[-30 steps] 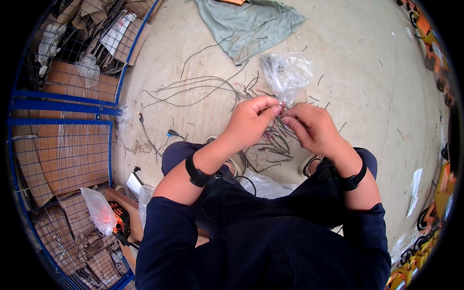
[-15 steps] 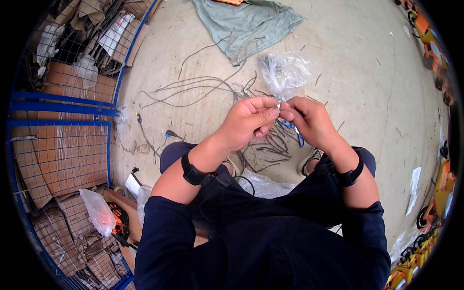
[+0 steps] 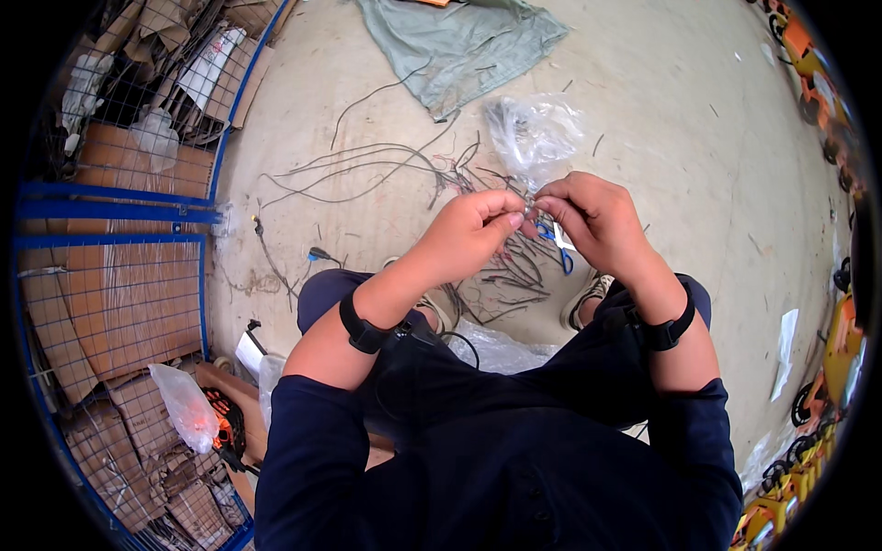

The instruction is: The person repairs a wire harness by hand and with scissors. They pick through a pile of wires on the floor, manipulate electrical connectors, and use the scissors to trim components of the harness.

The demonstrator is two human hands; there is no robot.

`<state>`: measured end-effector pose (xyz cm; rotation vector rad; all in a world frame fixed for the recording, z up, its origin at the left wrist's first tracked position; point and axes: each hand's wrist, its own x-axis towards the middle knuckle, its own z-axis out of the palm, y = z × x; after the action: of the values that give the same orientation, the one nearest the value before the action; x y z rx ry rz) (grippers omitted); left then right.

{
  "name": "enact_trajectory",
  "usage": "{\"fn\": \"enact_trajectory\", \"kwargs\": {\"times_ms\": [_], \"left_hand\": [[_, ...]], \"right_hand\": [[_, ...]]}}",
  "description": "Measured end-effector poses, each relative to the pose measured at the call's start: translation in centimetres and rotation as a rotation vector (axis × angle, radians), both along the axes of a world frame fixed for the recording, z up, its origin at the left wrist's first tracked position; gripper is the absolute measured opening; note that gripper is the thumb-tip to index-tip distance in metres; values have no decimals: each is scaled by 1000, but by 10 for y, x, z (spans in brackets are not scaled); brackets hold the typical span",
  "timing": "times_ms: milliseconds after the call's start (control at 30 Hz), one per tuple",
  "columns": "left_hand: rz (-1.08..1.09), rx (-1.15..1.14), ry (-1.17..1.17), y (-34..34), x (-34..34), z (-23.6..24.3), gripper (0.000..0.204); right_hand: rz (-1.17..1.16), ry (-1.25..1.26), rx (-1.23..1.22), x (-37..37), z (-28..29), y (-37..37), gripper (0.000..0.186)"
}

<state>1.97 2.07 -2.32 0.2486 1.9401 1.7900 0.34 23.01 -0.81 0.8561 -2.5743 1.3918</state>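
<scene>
My left hand and my right hand meet fingertip to fingertip above the floor between my knees. Both are closed in a pinch around a small, shiny, silvery piece, mostly covered by the fingers, whose kind I cannot make out. Below the hands lies a heap of dark cut cable pieces, with thin reddish wires among them. Blue-handled scissors rest on the floor under my right hand, partly hidden by it. A clear plastic bag lies just beyond the fingertips.
Long grey cables curl to the left of the heap, near a short cable with a blue connector. A grey-green sheet lies farther off. Blue mesh cages with cardboard stand left; orange and yellow wheeled items line the right.
My right hand has turned slightly and its fingers have shifted over the small piece. The left fingertips have dipped a little. The whole view has drifted slightly.
</scene>
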Motion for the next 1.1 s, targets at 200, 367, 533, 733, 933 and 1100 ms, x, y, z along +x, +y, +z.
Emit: {"fn": "enact_trajectory", "kwargs": {"times_ms": [200,367,533,733,933,1100], "left_hand": [[-114,280,-199,-5,1,12,19],[-131,515,-286,-12,0,6,18],[-107,796,-354,-12,-1,-11,18],[37,754,-307,-6,-4,-14,21],[175,545,-262,3,0,-6,21],[234,529,-246,3,1,-9,22]], "right_hand": [[-88,-374,-255,2,-2,-2,12],[50,-948,-514,5,-3,-6,18],[65,-956,-593,9,-7,-10,19],[-4,-485,-297,20,-11,-16,12],[-35,-613,-287,23,-4,-19,13],[-14,-874,-556,22,-4,-25,15]]}}
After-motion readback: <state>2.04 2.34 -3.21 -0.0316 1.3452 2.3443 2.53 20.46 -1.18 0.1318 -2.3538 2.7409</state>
